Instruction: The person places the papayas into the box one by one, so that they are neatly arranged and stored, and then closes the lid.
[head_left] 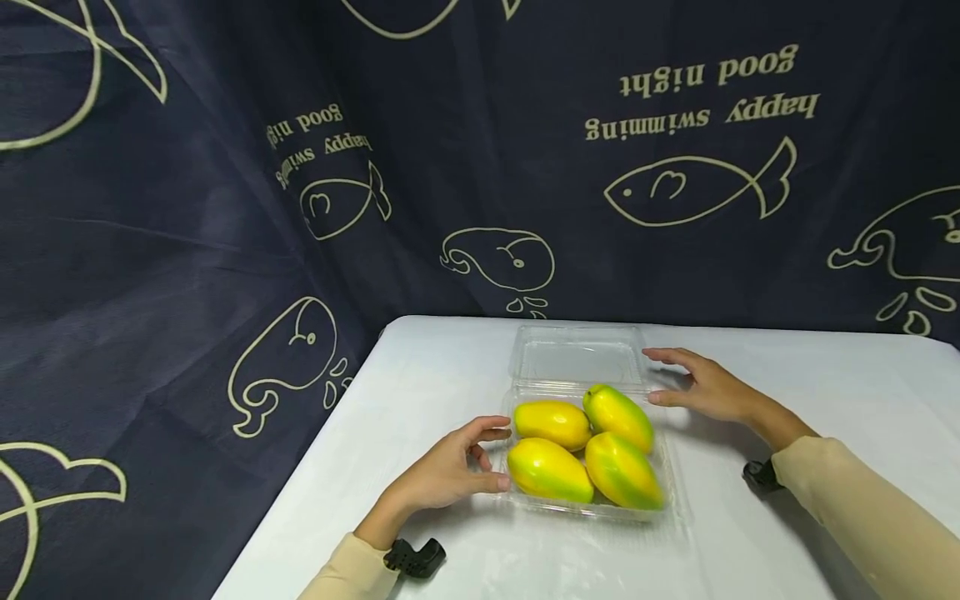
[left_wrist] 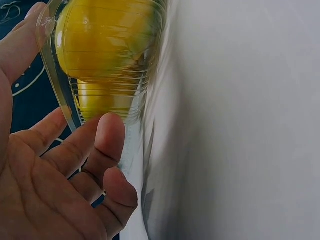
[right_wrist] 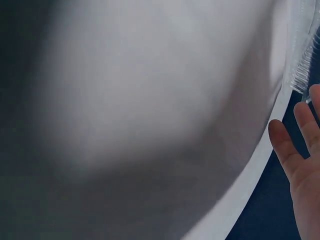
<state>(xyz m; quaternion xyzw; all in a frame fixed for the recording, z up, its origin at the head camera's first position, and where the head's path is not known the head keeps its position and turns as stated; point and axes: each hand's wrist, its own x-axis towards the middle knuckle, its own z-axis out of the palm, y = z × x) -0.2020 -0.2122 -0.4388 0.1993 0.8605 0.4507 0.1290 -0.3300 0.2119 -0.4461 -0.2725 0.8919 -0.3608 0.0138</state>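
Observation:
Several yellow-green mangoes [head_left: 551, 423] lie in a clear plastic clamshell box [head_left: 555, 505] on the white table. Its transparent lid [head_left: 577, 354] is folded back, away from the person. My left hand [head_left: 452, 468] is at the box's left side, thumb near the front corner and fingers farther back. In the left wrist view, the thumb [left_wrist: 37, 17] meets the rim beside a mango [left_wrist: 105, 40], and the other fingers are loosely bent. My right hand [head_left: 708, 387] reaches toward the right side near the hinge, fingers extended and thumb apart, holding nothing.
A white cloth covers the table [head_left: 420, 375]. Behind it and to the left hangs a dark blue curtain [head_left: 480, 167] with fish and whale drawings. Black bands with small devices [head_left: 415, 558] sit on both wrists.

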